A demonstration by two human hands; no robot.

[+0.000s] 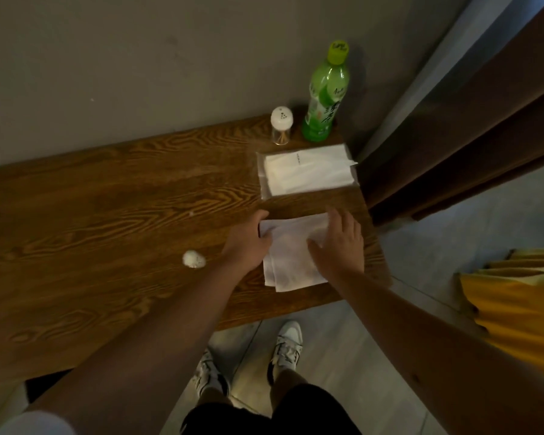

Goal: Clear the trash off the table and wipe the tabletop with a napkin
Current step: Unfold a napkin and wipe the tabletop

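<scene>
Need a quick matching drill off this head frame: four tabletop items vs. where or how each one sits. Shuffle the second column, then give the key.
Items
1. green bottle
2. toothpick shaker
3. crumpled paper ball
4. flat napkin

Places or states
A. lying loose on the wood, left of the left hand
B. spread near the front edge, under both the left hand and the right hand
C. upright in the far right corner by the wall, cap on
D. upright just left of the bottle, white perforated lid

Pairs: 1-C, 2-D, 3-A, 4-B
</scene>
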